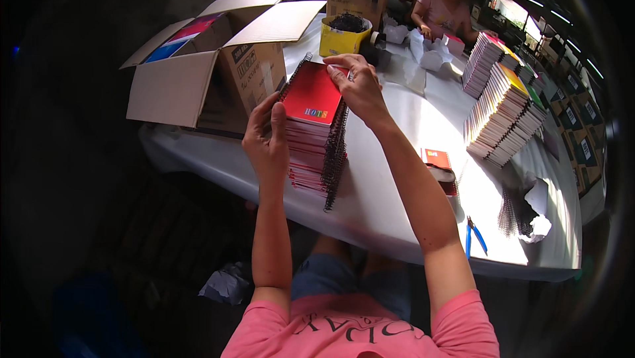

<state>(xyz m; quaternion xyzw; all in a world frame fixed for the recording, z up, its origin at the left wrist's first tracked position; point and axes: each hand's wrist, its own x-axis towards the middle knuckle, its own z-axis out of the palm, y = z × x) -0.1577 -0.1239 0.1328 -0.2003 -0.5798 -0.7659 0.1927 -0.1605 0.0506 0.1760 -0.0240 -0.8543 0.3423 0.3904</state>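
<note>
A tall stack of red spiral notebooks point(309, 96) stands on the table in front of me, its top cover bright red. Black wire coils point(336, 153) hang down its right side, and another coil point(297, 73) runs along the left edge of the top notebook. My left hand point(266, 136) is at the stack's left edge, fingers stretched and thumb apart, close to that coil. At the far right corner of the top notebook my right hand point(360, 87) curls over the edge, its thumb on the cover. The undersides of both hands' fingers are partly hidden.
An opened carton point(172, 87) stands left, a yellow tub point(340, 37) of black coils behind. Notebook piles point(503, 120), a small red notebook point(436, 159), blue-handled pliers point(474, 235) and loose coils point(509, 209) lie right. Another person point(443, 10) works across the white-covered table point(390, 186).
</note>
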